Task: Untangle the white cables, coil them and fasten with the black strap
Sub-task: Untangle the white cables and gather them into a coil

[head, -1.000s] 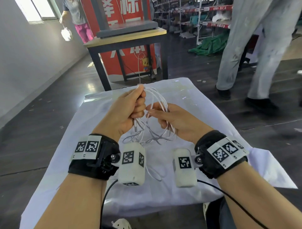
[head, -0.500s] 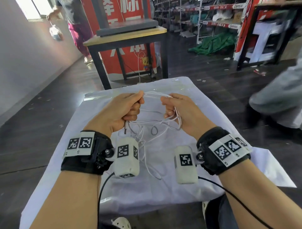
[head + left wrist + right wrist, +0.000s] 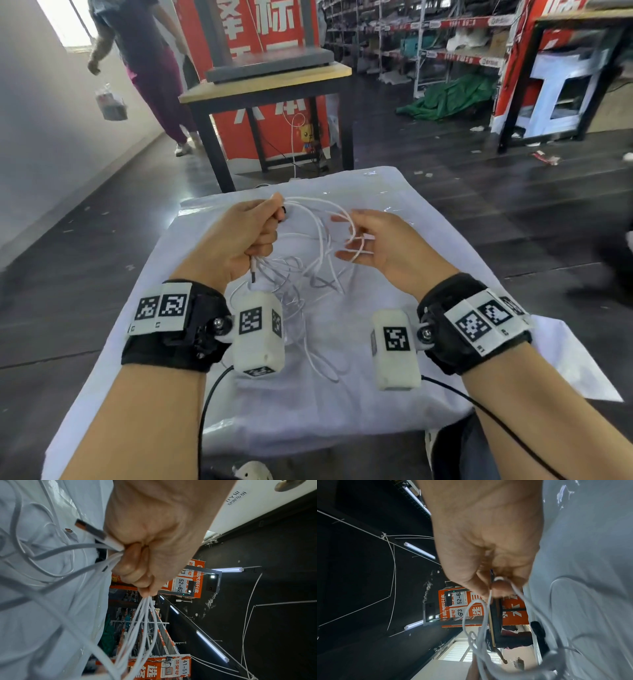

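Several white cables [image 3: 318,240] hang in a tangle between my hands above the white-covered table [image 3: 428,219]. My left hand [image 3: 253,233] grips a bunch of strands in its fist; in the left wrist view the white cables [image 3: 140,622] fan out below the left hand [image 3: 145,550], and a USB plug [image 3: 91,530] sticks out beside it. My right hand [image 3: 363,240] has its fingers spread, with loops draped over them. One strand of the white cables [image 3: 481,615] crosses a fingertip [image 3: 500,586] of that hand. A small black piece [image 3: 283,214], maybe the strap, shows by the left thumb.
Slack cable [image 3: 318,359] lies on the cloth between my wrists. Behind stands a wood-topped table with black legs [image 3: 270,82] in front of a red sign. A person [image 3: 147,65] walks at the back left carrying a bag. Shelving [image 3: 445,41] fills the back right.
My hands have drawn apart, stretching the loops. The right hand went from gripping the strands to spread fingers. The passer-by on the right is gone; the one at back left came nearer.
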Action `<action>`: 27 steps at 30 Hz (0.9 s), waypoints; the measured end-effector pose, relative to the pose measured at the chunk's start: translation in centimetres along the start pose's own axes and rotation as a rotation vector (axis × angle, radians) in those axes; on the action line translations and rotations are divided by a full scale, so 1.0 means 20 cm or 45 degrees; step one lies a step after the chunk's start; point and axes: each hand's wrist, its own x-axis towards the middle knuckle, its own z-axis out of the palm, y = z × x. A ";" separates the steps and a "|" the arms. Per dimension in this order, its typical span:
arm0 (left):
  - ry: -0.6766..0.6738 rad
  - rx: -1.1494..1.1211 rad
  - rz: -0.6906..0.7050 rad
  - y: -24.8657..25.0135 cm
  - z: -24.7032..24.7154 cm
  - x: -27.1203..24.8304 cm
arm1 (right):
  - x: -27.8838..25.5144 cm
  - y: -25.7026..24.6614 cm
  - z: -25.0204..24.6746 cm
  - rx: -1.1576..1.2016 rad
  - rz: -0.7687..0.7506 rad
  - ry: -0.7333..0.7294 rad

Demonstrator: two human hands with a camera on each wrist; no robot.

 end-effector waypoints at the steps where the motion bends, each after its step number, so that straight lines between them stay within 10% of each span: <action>1: -0.003 0.017 -0.002 0.00 0.00 0.00 | 0.00 0.00 -0.01 -0.028 -0.032 0.054; 6: 0.005 0.087 0.000 0.00 0.00 0.01 | 0.01 -0.02 -0.04 -0.458 -0.219 0.362; 15: 0.108 -0.083 0.081 -0.01 0.11 0.02 | 0.00 0.03 0.03 -0.536 0.053 -0.044; 22: 0.123 0.022 0.074 -0.02 0.08 0.01 | 0.00 0.01 0.02 -0.090 -0.042 0.071; 27: 0.056 0.114 0.071 -0.01 0.07 0.01 | 0.00 0.01 0.01 -0.385 -0.108 0.100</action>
